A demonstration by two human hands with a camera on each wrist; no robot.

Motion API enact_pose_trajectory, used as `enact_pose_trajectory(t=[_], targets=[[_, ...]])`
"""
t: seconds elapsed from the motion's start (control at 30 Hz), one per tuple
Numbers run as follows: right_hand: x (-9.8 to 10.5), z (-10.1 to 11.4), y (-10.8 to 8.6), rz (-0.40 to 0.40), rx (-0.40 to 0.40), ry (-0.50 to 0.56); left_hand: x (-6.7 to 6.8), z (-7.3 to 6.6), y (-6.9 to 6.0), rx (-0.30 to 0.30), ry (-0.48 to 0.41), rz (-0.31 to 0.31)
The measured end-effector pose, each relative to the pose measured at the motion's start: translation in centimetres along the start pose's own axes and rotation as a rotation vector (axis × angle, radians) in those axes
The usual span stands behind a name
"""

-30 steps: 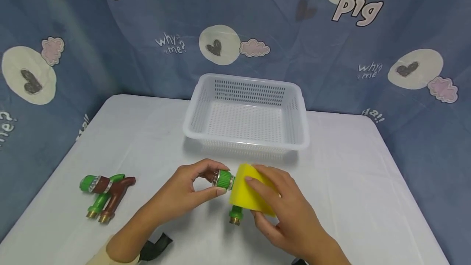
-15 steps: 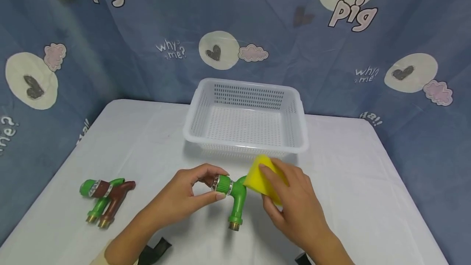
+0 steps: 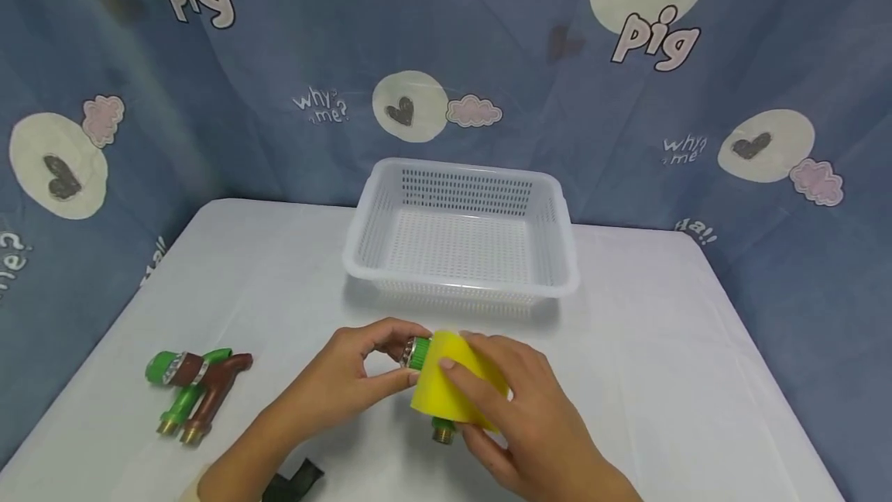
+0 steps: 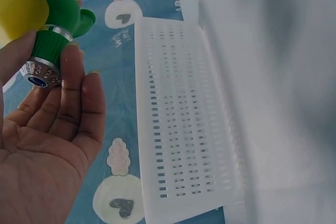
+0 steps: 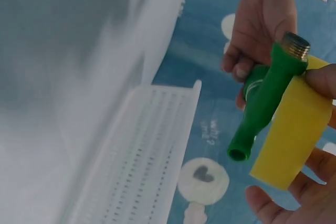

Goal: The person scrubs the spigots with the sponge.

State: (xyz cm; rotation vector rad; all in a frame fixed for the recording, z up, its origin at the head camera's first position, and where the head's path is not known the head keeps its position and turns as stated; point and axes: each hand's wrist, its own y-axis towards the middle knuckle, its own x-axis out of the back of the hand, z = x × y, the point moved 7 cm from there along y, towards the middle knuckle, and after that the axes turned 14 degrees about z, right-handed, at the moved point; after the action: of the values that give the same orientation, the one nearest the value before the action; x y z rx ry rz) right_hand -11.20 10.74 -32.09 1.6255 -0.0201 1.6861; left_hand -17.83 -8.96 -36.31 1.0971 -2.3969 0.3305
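Note:
My left hand [image 3: 348, 374] pinches the silver-banded knob end of a green tap [image 5: 262, 98] between thumb and fingers. A yellow sponge [image 3: 453, 386] is in my right hand [image 3: 526, 417], fingers on one side and thumb at its lower edge. From the head view the sponge hides most of the tap body; only part of the knob and the brass threaded end show. In the right wrist view the sponge lies along the tap near its threaded end. The left wrist view shows the knob [image 4: 47, 51] at my fingertips, with the sponge behind the tap.
A white perforated basket [image 3: 348, 262] stands behind the hands on the white-covered table [image 3: 662, 347]. To the left lie a brown tap [image 3: 216, 397] and a green tap [image 3: 183, 407], crossing each other. A black strap [image 3: 296, 483] shows by the left forearm. Patterned blue cloth hangs behind.
The sponge first moved right, uncovering the green tap's body, then came back left over it with my right hand. My left hand keeps its hold on the knob.

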Motion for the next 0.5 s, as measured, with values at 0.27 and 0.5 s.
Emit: enact_pose_trajectory(t=[0.27,0.5], targets=[[-0.4,-2.2,-0.5,0.078,-0.148,-0.017,0.0,0.0,-0.1,-0.008,-0.015,-0.009],[0.6,-4.4,-1.6,0.087,-0.346,-0.085,0.3,0.2,-0.4,-0.007,-0.033,-0.026]])
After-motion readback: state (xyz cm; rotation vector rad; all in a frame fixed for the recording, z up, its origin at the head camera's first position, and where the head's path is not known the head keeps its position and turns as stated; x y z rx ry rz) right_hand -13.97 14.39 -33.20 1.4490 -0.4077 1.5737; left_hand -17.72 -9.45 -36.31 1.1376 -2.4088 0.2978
